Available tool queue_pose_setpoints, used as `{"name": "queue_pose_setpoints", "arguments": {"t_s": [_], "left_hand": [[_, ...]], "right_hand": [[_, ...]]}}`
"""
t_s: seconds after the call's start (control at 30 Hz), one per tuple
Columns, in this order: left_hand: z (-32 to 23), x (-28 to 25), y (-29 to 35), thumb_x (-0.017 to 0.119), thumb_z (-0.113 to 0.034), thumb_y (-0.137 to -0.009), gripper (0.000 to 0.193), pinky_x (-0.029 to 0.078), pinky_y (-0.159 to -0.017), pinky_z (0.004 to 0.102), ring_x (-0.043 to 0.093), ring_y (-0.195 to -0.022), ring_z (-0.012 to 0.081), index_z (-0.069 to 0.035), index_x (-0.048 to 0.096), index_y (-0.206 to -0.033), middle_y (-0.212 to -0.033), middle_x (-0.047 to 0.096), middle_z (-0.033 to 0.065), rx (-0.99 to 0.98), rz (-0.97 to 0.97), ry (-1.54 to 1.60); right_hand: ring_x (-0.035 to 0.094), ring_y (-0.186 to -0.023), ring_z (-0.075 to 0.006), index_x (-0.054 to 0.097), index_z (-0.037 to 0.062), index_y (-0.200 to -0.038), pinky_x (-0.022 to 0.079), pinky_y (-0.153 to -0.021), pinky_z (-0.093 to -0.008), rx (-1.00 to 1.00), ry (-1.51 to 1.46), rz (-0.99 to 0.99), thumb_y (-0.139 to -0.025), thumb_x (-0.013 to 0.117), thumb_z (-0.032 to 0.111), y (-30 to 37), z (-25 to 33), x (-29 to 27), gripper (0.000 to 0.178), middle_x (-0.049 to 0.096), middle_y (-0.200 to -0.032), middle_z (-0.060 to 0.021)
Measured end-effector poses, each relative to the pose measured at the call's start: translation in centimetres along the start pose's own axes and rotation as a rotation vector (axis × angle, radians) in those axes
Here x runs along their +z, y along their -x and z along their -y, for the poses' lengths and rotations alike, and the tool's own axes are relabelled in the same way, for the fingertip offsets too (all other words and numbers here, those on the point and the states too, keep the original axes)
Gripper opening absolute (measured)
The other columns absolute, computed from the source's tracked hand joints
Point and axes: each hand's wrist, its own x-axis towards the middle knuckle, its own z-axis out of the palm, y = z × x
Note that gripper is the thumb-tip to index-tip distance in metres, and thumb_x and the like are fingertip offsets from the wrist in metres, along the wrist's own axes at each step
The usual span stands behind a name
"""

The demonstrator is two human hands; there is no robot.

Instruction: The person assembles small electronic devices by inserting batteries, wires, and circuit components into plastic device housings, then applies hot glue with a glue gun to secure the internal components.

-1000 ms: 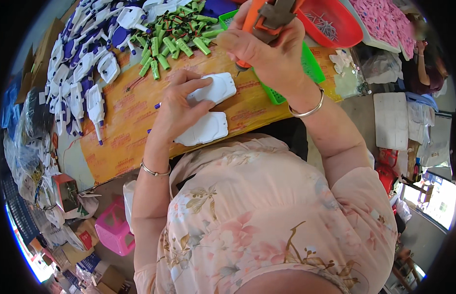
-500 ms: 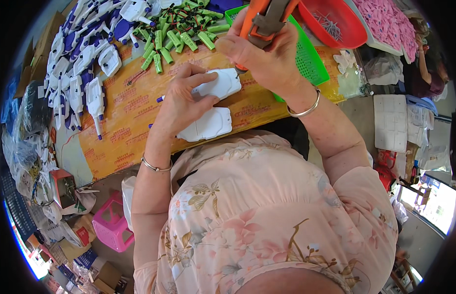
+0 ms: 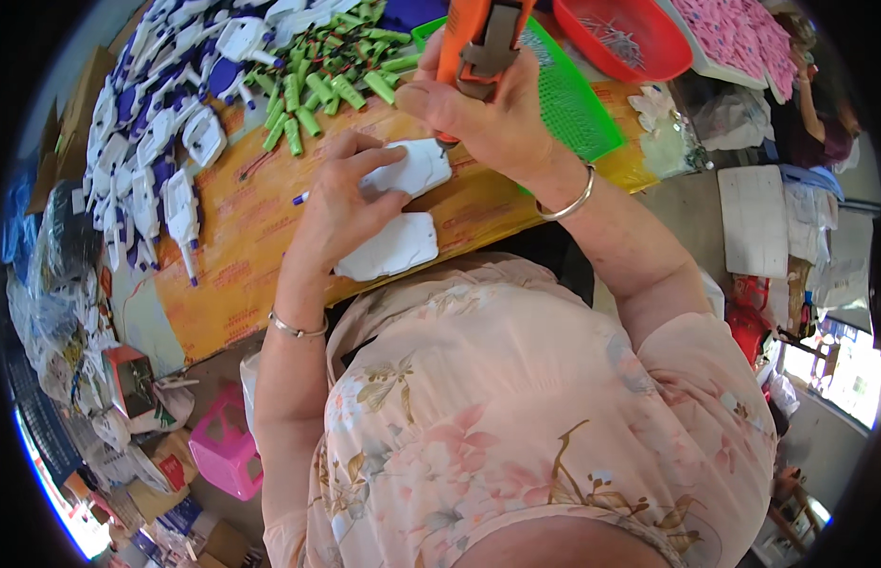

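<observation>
In the head view: pinning the upper white plastic housing (image 3: 423,163) to the tape-covered worktop (image 3: 242,293) with the left hand (image 3: 344,194), thumb at the near edge, fingers across the top. Gripping an orange power screwdriver (image 3: 461,43) in the right hand (image 3: 497,118), nose down at the far right corner of that housing.

A second ago, aimed with the bit showing just off that corner; now brought in right at it, bit hidden from sight. Impossible to tell whether seated in a screw. Judging from that, probably past lining up and into driving a fastener, with the left-hand hold unchanged.

Lying just beside, nearer the body: a lower white plastic housing (image 3: 393,248). Beyond the left hand, loose green battery packs (image 3: 348,93), then heaped white-and-purple housings (image 3: 181,213). Near the right hand, a green perforated basket (image 3: 597,133) and a red tray (image 3: 669,64) of thin metal pieces.
</observation>
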Motion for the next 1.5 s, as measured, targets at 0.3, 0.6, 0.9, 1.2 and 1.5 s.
{"name": "queue_pose_setpoints", "arguments": {"t_s": [0.3,0.6,0.9,1.2,1.5], "left_hand": [[0.4,0.4,-0.5,0.080,-0.010,-0.073,0.051,0.050,-0.093,0.0420,0.059,-0.112,0.0355,-0.002,0.066,-0.121,-0.123,0.058,0.0195,0.078,-0.168,-0.186],[-3.0,-3.4,6.9,0.079,0.000,-0.065,0.059,0.051,-0.091,0.0413,0.059,-0.109,0.0377,-0.003,0.064,-0.122,-0.123,0.058,0.0191,0.061,0.019,-0.311],[-2.0,-0.8,7.8,0.077,0.007,-0.066,0.061,0.053,-0.090,0.0403,0.058,-0.112,0.0355,-0.003,0.063,-0.125,-0.125,0.056,0.0168,-0.098,0.025,-0.074],[-2.6,1.0,5.9,0.078,0.006,-0.068,0.062,0.049,-0.092,0.0392,0.057,-0.107,0.0341,-0.007,0.065,-0.126,-0.120,0.054,0.0164,-0.024,0.030,-0.063],[-2.3,1.3,6.0,0.080,0.005,-0.068,0.058,0.049,-0.091,0.0386,0.058,-0.105,0.0334,-0.007,0.069,-0.123,-0.117,0.054,0.0159,0.026,0.040,-0.121]], "right_hand": [[0.055,-0.054,-0.0064,0.058,0.0069,-0.088,0.043,-0.049,-0.0217,-0.412,0.002,-0.048,-0.091,0.075,0.014,-3.8,1.9,-9.1,0.019,0.060,-0.065,0.0004],[0.053,-0.050,-0.0065,0.056,0.0081,-0.083,0.040,-0.045,-0.0217,-0.010,0.188,-0.374,-0.091,0.074,0.012,-2.0,1.2,-11.4,0.019,0.059,-0.063,0.0006],[0.048,-0.044,-0.0065,0.055,0.0098,-0.081,0.035,-0.040,-0.0221,0.099,0.170,-0.417,-0.089,0.075,0.012,-1.7,1.1,-10.8,0.022,0.056,-0.058,0.0015],[0.047,-0.043,-0.0058,0.055,0.0098,-0.080,0.035,-0.040,-0.0225,0.096,0.189,-0.432,-0.090,0.074,0.011,-1.8,1.3,-10.8,0.022,0.055,-0.058,0.0025],[0.047,-0.044,-0.0057,0.054,0.0104,-0.077,0.035,-0.040,-0.0230,0.105,0.286,-0.418,-0.090,0.073,0.011,-1.9,1.8,-10.2,0.023,0.054,-0.058,0.0031]]}}
